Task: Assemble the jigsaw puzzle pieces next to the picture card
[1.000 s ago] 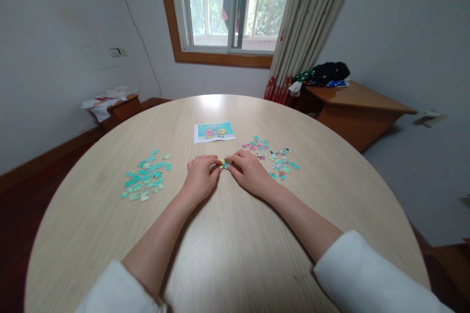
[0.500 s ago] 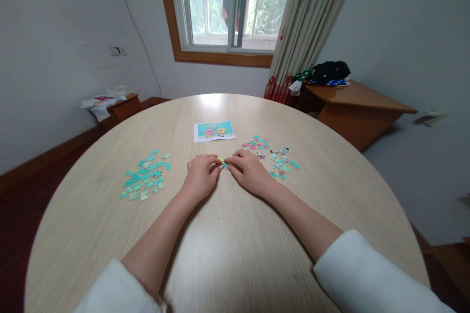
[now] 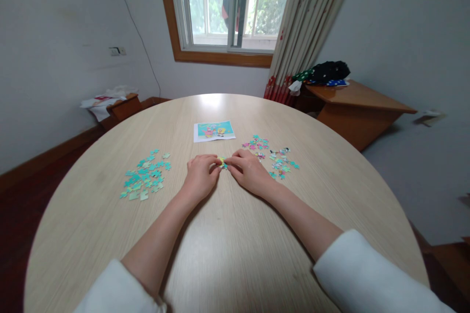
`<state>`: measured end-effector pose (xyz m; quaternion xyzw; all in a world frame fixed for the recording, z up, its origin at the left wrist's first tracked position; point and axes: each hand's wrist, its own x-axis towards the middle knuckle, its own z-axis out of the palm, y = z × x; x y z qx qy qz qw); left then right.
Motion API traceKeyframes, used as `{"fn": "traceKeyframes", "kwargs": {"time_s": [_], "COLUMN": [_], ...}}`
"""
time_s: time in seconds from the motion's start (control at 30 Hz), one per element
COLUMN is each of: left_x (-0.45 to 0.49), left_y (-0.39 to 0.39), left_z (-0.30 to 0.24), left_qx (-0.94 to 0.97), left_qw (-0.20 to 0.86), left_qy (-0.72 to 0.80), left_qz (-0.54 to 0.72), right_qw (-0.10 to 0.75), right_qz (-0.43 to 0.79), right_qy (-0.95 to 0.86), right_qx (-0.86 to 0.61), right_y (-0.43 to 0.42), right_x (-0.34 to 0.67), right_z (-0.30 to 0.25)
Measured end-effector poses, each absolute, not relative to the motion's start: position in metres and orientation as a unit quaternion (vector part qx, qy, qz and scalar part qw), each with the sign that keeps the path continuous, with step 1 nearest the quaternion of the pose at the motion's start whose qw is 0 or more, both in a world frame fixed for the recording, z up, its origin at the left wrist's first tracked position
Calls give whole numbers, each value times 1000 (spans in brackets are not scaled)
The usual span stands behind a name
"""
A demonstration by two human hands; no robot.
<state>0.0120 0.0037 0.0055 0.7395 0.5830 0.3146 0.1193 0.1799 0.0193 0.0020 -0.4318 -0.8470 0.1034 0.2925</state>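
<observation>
Small jigsaw puzzle pieces in yellow and teal lie between my two hands at the middle of the round table. My left hand pinches them from the left with thumb and fingers. From the right, my right hand pinches them too, its fingertips almost meeting the left ones. The fingers partly cover these pieces, so how they join cannot be made out. Just beyond the hands lies a printed reference picture with pink and yellow cartoon figures on teal.
A spread of teal and pale green puzzle pieces lies on the left. Pink and teal pieces and mixed-colour pieces lie to the right. Behind the table are a window, a curtain and a wooden desk with cloths.
</observation>
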Motion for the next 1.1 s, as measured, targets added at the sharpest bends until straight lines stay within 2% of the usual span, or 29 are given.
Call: {"fn": "traceKeyframes", "kwargs": {"time_s": [1.1], "left_x": [10], "left_y": [6], "left_z": [3], "left_qx": [750], "left_qw": [113], "left_qy": [576], "left_qz": [306], "right_qw": [299], "right_qz": [108], "right_qy": [-848], "right_qx": [-425], "right_y": [20], "right_x": [180], "right_z": [2]}}
